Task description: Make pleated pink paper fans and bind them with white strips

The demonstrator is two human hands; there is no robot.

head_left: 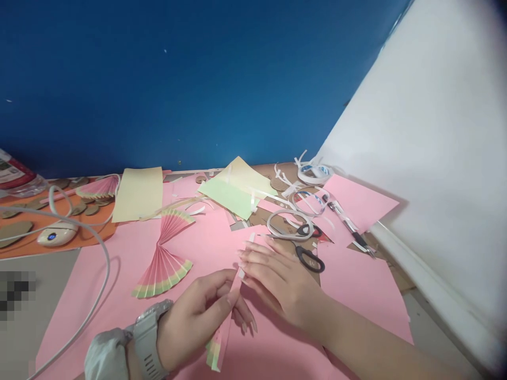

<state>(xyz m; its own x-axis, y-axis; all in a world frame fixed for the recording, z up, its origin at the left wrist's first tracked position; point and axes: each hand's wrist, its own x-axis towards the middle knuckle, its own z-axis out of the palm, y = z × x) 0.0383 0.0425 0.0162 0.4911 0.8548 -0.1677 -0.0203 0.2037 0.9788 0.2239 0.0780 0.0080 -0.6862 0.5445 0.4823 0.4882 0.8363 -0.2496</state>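
Both hands (287, 285) on pleated paper (224, 333) (green-ended) — left (198, 314) pinching.

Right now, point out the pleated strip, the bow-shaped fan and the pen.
Pleated strip (224, 331): head view, pink part of its lower half.
Bow-shaped fan (163, 265): head view, lower wing's pink pleats.
Pen (345, 220): head view, clear barrel.

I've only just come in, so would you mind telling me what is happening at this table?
A person is handling a narrow pleated paper strip: the left hand pinches it, while the fingers of the right hand are at its far end. Beyond the left hand, a pleated paper fan, spread at both ends, lies on pink paper. Scissors and a pen lie beyond the right hand.
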